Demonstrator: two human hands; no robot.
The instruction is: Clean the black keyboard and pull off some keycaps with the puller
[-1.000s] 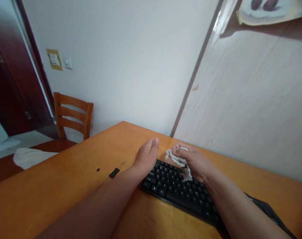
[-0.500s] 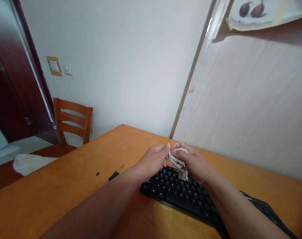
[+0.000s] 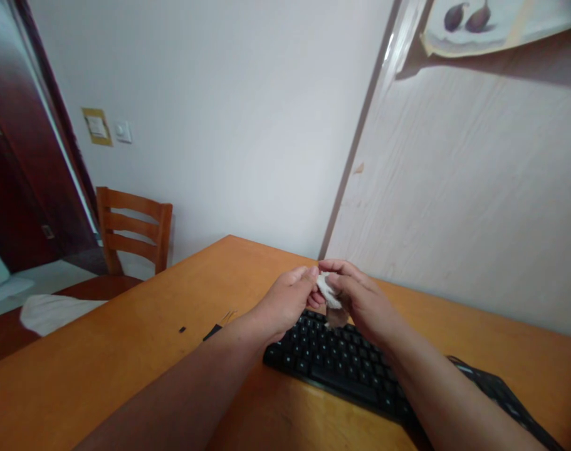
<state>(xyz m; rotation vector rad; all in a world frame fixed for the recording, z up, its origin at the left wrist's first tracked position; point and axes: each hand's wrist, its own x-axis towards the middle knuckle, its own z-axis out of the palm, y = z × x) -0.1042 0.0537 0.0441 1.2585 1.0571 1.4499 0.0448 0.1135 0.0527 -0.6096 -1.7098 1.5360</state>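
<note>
Above the far edge of a black keyboard point(image 3: 330, 360), my two hands meet around a small whitish cloth point(image 3: 328, 289). My left hand point(image 3: 292, 295) is closed, its thumb and fingertips pinching the cloth's left side. My right hand point(image 3: 363, 300) grips it from the right, thumb on top and fingers curled behind. A greyish-brown, soiled end of the cloth hangs below the fingers over the keys. Part of the cloth is hidden by both hands, and my right forearm covers the keyboard's right part.
On the wooden table point(image 3: 195, 282) lie a tiny black piece point(image 3: 182, 329) and a black-handled tool point(image 3: 212, 332) with thin prongs, partly behind my left forearm. Another black object point(image 3: 492, 388) lies at right. A wooden chair point(image 3: 133, 225) with white fabric point(image 3: 59, 311) stands left.
The cloth was looped in a ring between my fingers and is now bunched flatter, with its soiled end turned. My right hand has shifted slightly. The view has moved a little.
</note>
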